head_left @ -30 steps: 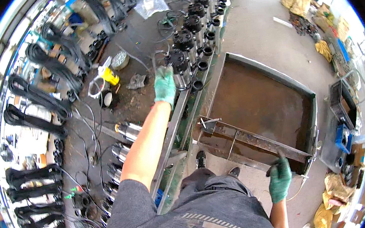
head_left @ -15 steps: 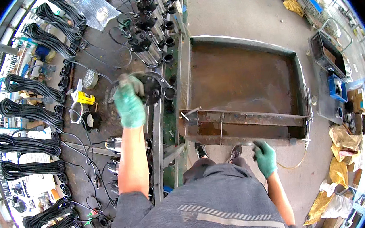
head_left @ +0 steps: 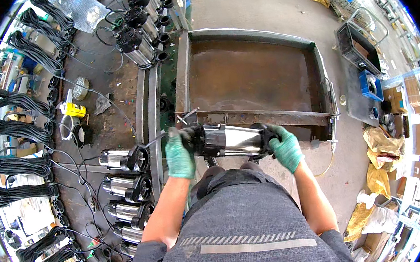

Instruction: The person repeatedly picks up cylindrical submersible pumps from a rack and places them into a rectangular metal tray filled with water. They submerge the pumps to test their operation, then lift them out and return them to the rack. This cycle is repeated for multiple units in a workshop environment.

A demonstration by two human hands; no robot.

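I hold a pump (head_left: 239,140) lying on its side, with a shiny steel barrel and black ends, over the near edge of a rusty water tank (head_left: 259,108). My left hand (head_left: 180,157), in a green glove, is closed on its left black end, its fingertips partly hidden. At the other end my right hand (head_left: 285,149), gloved alike, grips the black part. A dark cable runs leftward from near my left hand to the bench. Several similar pumps (head_left: 128,188) lie in a row on the bench beside my left arm.
More pumps (head_left: 137,49) stand upright at the bench's far end. Coiled black cables (head_left: 15,131) line its left side, near a yellow container (head_left: 75,110). A metal bar (head_left: 269,114) crosses the tank. At the right stand a black crate (head_left: 357,46) and a blue bin (head_left: 370,86).
The pump has come from the bench edge to the tank's near side and now lies sideways. My left hand moved right and nearer; my right hand rose and took hold of it.
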